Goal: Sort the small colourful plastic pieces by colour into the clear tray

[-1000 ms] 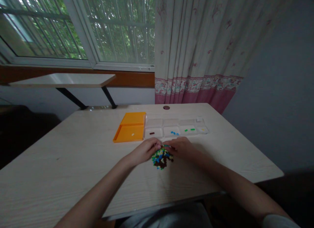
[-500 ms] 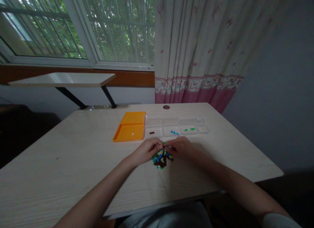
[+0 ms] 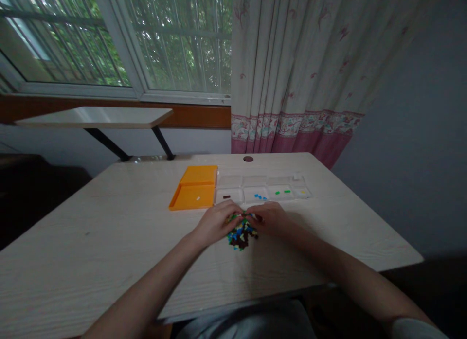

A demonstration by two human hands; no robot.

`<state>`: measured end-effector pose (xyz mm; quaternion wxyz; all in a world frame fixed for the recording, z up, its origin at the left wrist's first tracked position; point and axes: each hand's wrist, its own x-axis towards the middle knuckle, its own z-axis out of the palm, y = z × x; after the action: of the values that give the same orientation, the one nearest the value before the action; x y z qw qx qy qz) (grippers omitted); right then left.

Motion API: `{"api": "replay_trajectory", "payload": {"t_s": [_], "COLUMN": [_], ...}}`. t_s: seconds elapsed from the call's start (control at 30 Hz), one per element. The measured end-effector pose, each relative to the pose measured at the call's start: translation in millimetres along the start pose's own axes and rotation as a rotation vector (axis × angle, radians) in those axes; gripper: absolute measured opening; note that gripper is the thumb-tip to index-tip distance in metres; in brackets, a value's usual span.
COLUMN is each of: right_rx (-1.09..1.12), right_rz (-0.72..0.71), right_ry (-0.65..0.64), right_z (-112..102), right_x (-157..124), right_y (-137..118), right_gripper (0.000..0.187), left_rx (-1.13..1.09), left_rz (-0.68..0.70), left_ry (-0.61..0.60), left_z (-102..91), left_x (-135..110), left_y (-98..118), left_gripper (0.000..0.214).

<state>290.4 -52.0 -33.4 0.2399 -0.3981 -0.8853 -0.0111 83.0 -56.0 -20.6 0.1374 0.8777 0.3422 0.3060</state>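
A pile of small toy building bricks (image 3: 241, 238) in brown, blue, green and pale yellow lies on the table in front of me. Over its far side, my left hand (image 3: 219, 222) is closed, thumb and fingers pressed together. My right hand (image 3: 270, 218) comes in from the other side with its fingertips pinched close to the left ones. Something dark brown shows at the right fingers, too small to name. Whatever is between the fingertips of either hand is hidden.
Behind the hands, an orange box (image 3: 175, 197) lies open with one white piece. Beside it, open clear boxes (image 3: 241, 189) hold a brown piece (image 3: 226, 197), blue pieces (image 3: 260, 197), green pieces (image 3: 287, 191) and a yellow piece. A raised shelf (image 3: 98, 116) stands at the back left.
The fingers of my right hand have curled in slightly, with the dark brown bit showing more. My left hand stays almost in place, and the view has shifted a little.
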Motion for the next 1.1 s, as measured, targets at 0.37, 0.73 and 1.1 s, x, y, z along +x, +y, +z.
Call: {"api": "replay_trajectory", "payload": {"t_s": [0.37,0.73,1.1], "right_rx": [0.084,0.12,0.159], "right_rz": [-0.297,-0.292,-0.272], "right_ry": [-0.313,-0.347,-0.406], "right_z": [-6.2,-11.7,-13.5], "right_x": [-5.5,-3.6,-2.4], "right_y": [3.5,-0.2,-0.6], "right_gripper": [0.028,0.03,0.024], "left_rx": [0.098,0.092,0.204], "left_rz": [-0.139,-0.187,-0.331], "left_ry": [0.356,0.365,0.346], "left_z": [-31.3,-26.3,-24.5], "left_x": [2.0,1.5,1.7], "left_y": [-15.9,-18.2,-29.8], "left_gripper": [0.017,0.018,0.021]}}
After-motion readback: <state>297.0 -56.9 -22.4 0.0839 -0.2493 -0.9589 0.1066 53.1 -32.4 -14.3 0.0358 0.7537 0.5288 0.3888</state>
